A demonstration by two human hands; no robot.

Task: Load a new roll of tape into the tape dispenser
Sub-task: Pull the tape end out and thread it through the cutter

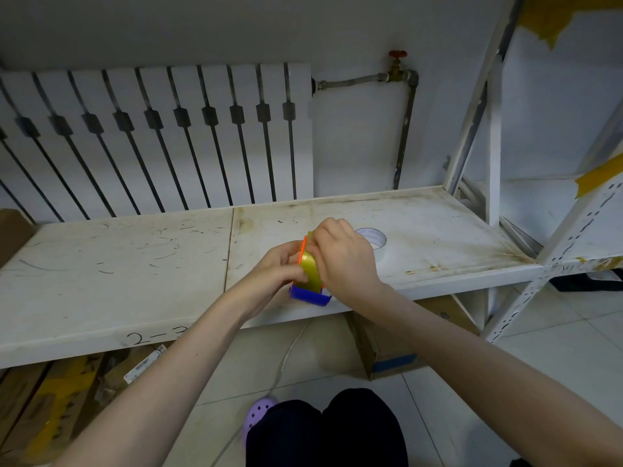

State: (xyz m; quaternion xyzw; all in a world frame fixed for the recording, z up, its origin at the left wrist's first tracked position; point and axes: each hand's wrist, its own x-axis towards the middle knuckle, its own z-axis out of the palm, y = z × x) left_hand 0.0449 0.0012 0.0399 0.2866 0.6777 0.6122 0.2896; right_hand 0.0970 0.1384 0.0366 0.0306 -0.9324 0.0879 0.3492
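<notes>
Over the front edge of the white shelf board I hold a tape dispenser with a blue base and an orange side. A yellowish roll of tape sits in it, edge toward me. My left hand grips the dispenser from the left. From the right, my right hand closes its fingers over the roll's top and side. A second roll or core, white with a hollow middle, lies flat on the shelf just behind my right hand, partly hidden by it.
A white radiator and a pipe with a red valve stand on the wall behind the shelf. A perforated metal upright rises at right. Cardboard boxes sit under the shelf. My knees and a purple shoe are below.
</notes>
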